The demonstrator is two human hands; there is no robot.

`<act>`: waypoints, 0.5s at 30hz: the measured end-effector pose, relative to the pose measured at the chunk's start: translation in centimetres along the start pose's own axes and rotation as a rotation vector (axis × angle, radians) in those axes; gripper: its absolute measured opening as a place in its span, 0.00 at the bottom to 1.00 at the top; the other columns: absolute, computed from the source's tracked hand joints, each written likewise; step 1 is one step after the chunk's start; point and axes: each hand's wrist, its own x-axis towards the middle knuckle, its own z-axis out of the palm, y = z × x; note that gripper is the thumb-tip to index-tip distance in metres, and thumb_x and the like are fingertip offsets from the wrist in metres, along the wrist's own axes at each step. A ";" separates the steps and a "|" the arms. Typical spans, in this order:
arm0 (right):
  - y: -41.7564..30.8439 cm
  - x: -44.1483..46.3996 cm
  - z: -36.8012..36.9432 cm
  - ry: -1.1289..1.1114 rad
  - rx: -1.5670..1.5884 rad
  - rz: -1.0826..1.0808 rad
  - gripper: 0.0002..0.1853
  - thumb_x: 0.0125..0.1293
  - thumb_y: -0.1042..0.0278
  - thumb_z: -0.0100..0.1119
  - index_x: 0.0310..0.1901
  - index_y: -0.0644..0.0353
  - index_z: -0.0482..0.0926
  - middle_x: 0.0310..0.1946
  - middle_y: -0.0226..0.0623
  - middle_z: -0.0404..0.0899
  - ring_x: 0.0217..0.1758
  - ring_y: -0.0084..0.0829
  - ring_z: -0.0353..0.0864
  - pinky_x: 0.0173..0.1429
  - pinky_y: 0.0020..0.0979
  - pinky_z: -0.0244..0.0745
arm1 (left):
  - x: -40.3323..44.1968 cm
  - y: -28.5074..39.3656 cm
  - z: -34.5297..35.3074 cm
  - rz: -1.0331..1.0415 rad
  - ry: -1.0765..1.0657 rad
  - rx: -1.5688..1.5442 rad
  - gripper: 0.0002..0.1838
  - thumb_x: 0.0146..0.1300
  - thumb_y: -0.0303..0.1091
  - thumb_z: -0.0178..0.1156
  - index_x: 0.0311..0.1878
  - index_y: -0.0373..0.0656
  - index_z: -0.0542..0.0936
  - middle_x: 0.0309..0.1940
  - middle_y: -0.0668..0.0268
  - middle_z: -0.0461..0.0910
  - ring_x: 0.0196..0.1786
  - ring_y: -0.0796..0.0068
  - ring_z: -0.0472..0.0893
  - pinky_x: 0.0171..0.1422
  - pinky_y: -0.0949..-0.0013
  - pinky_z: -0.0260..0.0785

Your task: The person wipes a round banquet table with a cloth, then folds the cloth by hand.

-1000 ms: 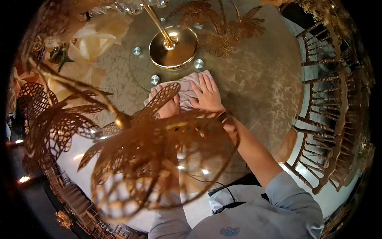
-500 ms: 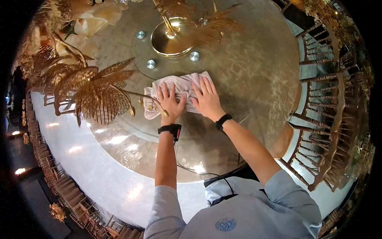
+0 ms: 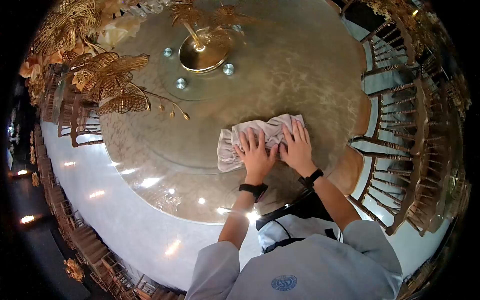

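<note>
A crumpled pale pink cloth [image 3: 269, 129] lies on the glossy, marbled round table [image 3: 295, 95], near its front right part. My left hand [image 3: 256, 161] rests flat on the left half of the cloth, fingers spread. On the right half lies my right hand [image 3: 299, 154], palm down, with its fingers stretched out. Both hands press on the fabric from above, thumbs pointing toward each other. The cloth's underside and the tabletop beneath it are hidden.
A gold stand [image 3: 202, 57] rises from the table, with several silver discs [image 3: 181, 83] around its base. Gold wire flowers [image 3: 112, 75] hang over the left side. Wooden chairs [image 3: 395, 125] line the right edge. Pale floor [image 3: 125, 200] shows at left.
Both hands have slid the cloth right and toward my body, away from the gold stand. The cloth is more bunched along its far edge. The view has shifted slightly.
</note>
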 end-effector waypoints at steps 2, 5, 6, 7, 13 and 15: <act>1.2 1.3 0.3 0.058 0.000 0.011 0.30 0.61 0.61 0.54 0.66 0.59 0.67 0.71 0.54 0.56 0.74 0.53 0.52 0.74 0.50 0.48 | 1.0 1.0 0.0 0.034 0.012 -0.046 0.38 0.60 0.58 0.58 0.69 0.47 0.67 0.72 0.51 0.56 0.75 0.43 0.49 0.69 0.28 0.37; 3.3 3.5 0.9 0.153 0.027 0.013 0.29 0.60 0.63 0.54 0.65 0.58 0.69 0.71 0.54 0.55 0.75 0.54 0.51 0.74 0.53 0.47 | 2.5 1.4 0.5 0.074 0.011 -0.060 0.37 0.61 0.57 0.57 0.70 0.48 0.65 0.73 0.52 0.53 0.76 0.44 0.46 0.71 0.30 0.34; 4.0 4.1 1.1 0.181 0.035 0.004 0.29 0.59 0.63 0.54 0.65 0.57 0.69 0.71 0.54 0.54 0.75 0.54 0.50 0.74 0.55 0.46 | 2.9 1.5 0.6 0.107 0.045 -0.048 0.37 0.61 0.55 0.59 0.70 0.48 0.64 0.73 0.53 0.54 0.76 0.46 0.47 0.72 0.30 0.33; 4.5 4.6 1.4 0.209 0.042 -0.002 0.30 0.59 0.63 0.55 0.65 0.57 0.69 0.72 0.54 0.53 0.75 0.55 0.49 0.74 0.57 0.45 | 3.2 1.7 0.7 0.110 0.040 -0.050 0.37 0.61 0.55 0.59 0.70 0.48 0.64 0.73 0.53 0.54 0.76 0.46 0.47 0.72 0.30 0.33; 5.0 5.2 1.4 0.197 0.047 0.030 0.32 0.57 0.62 0.54 0.66 0.57 0.68 0.72 0.55 0.52 0.76 0.57 0.46 0.73 0.60 0.41 | 4.3 2.4 1.4 0.118 0.036 -0.054 0.34 0.60 0.51 0.60 0.68 0.49 0.67 0.72 0.56 0.58 0.76 0.48 0.49 0.72 0.32 0.34; 4.5 5.1 1.7 0.195 0.044 0.041 0.33 0.57 0.62 0.53 0.66 0.58 0.67 0.72 0.56 0.52 0.76 0.58 0.45 0.74 0.60 0.40 | 4.2 1.9 1.1 0.121 0.033 -0.044 0.32 0.61 0.50 0.60 0.67 0.50 0.68 0.72 0.56 0.59 0.76 0.49 0.49 0.72 0.32 0.34</act>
